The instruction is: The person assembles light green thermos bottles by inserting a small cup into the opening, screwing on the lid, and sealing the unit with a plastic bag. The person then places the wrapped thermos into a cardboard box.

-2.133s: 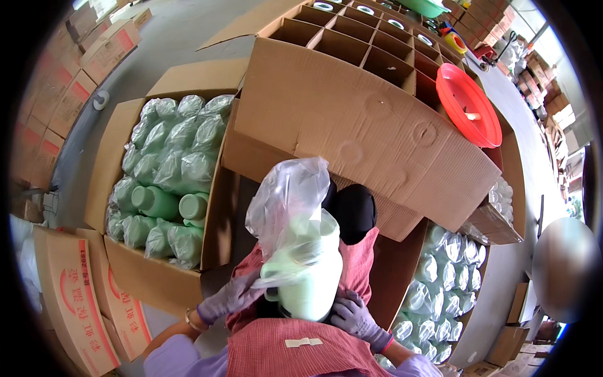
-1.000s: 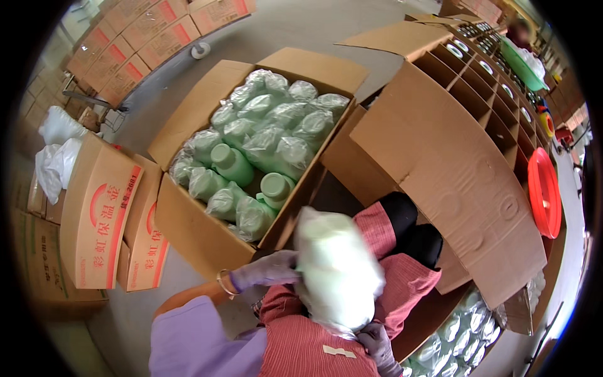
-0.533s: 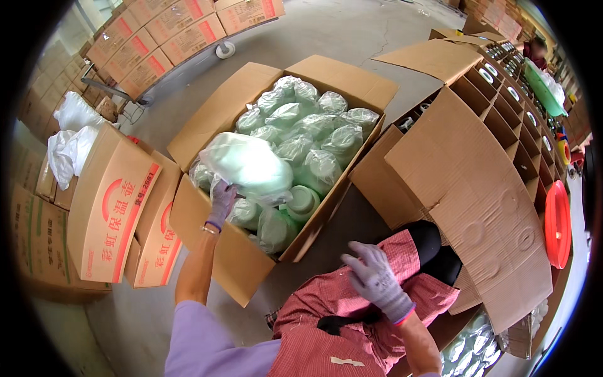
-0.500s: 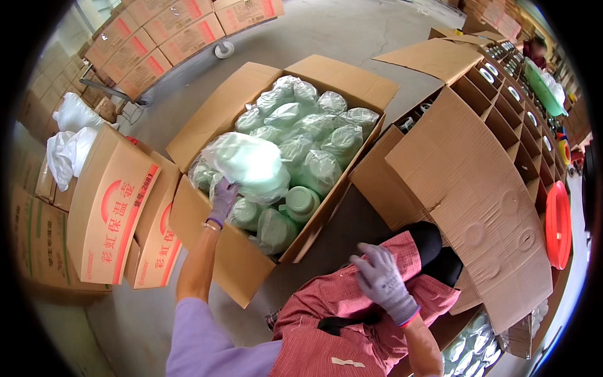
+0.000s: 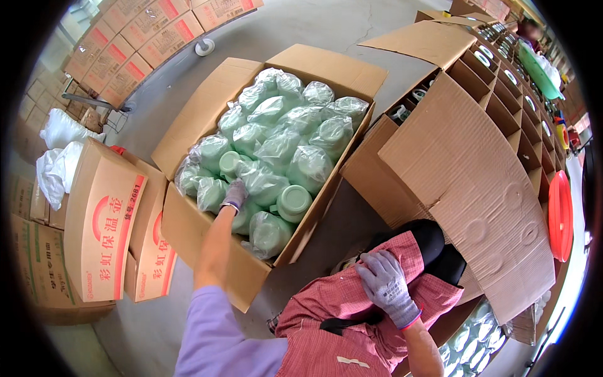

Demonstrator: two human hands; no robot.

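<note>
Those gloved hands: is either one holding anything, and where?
The left hand rests among the bagged green jugs in the box; any grip is hidden. The right hand lies on the knee, holding nothing.

Bagged pale-green jugs (image 5: 276, 151), packed in carton (image 5: 207, 242)

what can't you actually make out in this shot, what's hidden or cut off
- Head view: the left hand reaches among the bagged green containers in the open cardboard box; its fingers are buried, so a grip cannot be told.
- Lower layers of the box: covered by the top containers.
- Divided carton: its cells are too small and bent at the rim to read.
- Right hand rests on the red apron; its palm is hidden.
</note>
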